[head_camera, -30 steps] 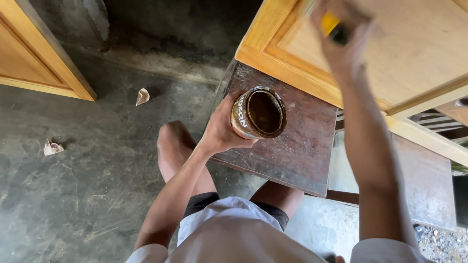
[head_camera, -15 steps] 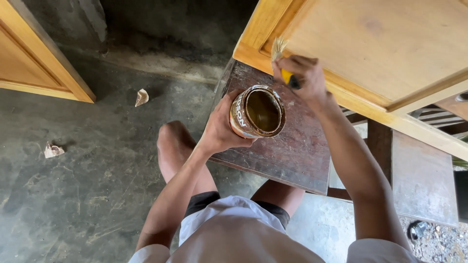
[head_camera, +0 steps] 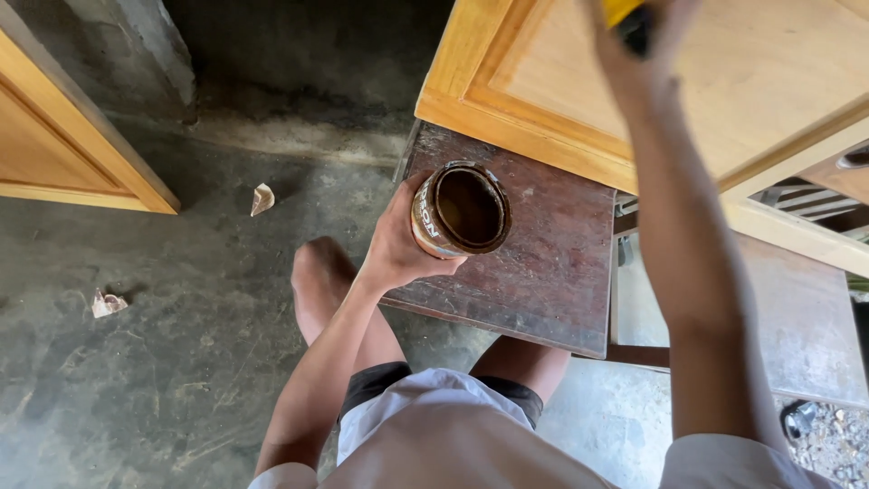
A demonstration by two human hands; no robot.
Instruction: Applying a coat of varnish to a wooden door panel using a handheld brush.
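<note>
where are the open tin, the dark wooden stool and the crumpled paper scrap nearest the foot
open tin [head_camera: 462, 210], head view, on its dark inside
dark wooden stool [head_camera: 552, 272], head view, bare top
crumpled paper scrap [head_camera: 262, 198], head view, its middle

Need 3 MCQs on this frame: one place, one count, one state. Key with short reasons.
1. Where is the open tin?
A. on the floor
B. in the left hand, over the dark wooden stool
C. on the pale wooden panel

2. How many crumpled paper scraps lie on the concrete floor?
A. none
B. two
C. five

3. What state is the tin in?
A. lidless
B. sealed with a lid
C. crushed flat

Key:
1 B, the fingers wrap its side above the stool top.
2 B, one scrap near the wall, another at left.
3 A, its dark inside shows through the round rim.
</note>
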